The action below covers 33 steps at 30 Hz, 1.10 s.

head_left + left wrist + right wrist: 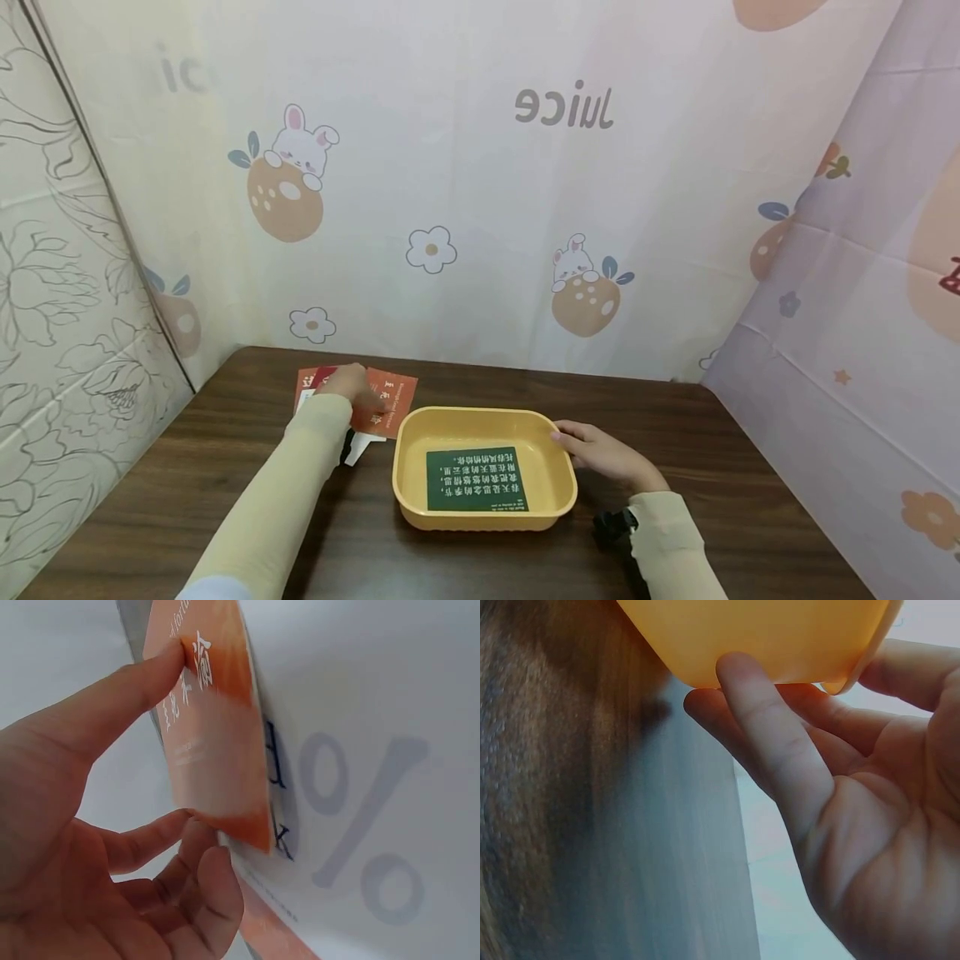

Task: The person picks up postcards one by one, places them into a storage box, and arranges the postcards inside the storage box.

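Observation:
A yellow plastic basket (480, 522) stands on the table with a dark green card (476, 479), printed with white writing, lying flat in it. My right hand (607, 454) holds the basket's right side, thumb at the rim and fingers against the outer wall (795, 637) in the right wrist view. Beyond the basket's left corner, my left hand (348, 387) pinches an orange card (217, 750) with white characters between thumb and fingers. Under that hand lie other cards, including a red-orange card (305, 382) and a white card (363, 447), partly hidden.
The dark wooden table (225, 467) reaches back to a patterned curtain (465, 167). More printed cloth hangs at the left and right sides. A black wrist camera (615, 529) sits below my right hand.

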Motion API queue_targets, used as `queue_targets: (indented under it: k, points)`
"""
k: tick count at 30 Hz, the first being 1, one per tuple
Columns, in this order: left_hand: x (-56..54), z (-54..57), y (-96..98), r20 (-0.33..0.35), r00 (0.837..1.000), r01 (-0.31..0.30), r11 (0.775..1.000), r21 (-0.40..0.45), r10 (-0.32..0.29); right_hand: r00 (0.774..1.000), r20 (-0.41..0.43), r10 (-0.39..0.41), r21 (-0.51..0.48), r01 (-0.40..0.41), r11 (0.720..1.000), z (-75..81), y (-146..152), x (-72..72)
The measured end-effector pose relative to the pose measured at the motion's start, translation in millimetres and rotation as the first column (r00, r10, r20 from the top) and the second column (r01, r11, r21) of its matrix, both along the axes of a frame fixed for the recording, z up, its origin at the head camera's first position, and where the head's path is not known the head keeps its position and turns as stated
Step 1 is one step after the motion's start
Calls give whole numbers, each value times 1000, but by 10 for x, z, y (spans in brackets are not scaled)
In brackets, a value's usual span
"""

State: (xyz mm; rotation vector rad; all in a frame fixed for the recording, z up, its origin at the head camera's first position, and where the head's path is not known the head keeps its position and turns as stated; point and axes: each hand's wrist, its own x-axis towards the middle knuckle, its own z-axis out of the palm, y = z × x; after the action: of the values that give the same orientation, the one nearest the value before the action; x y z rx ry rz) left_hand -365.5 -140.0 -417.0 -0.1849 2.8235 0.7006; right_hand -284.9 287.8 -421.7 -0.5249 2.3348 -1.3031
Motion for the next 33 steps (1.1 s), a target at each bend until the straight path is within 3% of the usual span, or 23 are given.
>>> queue_targets:
  k: [8, 12, 18, 22, 27, 33]
  points:
    - [43, 31, -82, -49, 999, 20, 996, 87, -16, 1000, -5, 2, 0, -2, 1000, -14, -1, 1]
    - [41, 86, -140, -42, 997, 70, 988, 136, -65, 1000, -6, 0, 2, 0, 1000, -6, -2, 7]
    - [16, 163, -241, -59, 983, 183, 951, 250, -173, 1000, -5, 6, -1, -6, 1000, 4, 0, 8]
    - [17, 205, -271, -62, 978, 207, 931, 300, -197, 1000, -10, 0, 5, 0, 1000, 10, 4, 3]
    - [57, 257, -283, -34, 984, 178, 938, 298, -176, 1000, -6, 1, 0, -1, 1000, 0, 11, 1]
    - [108, 305, -277, -32, 984, 178, 960, 217, -175, 1000, -4, 12, -13, -12, 1000, -11, 11, 10]
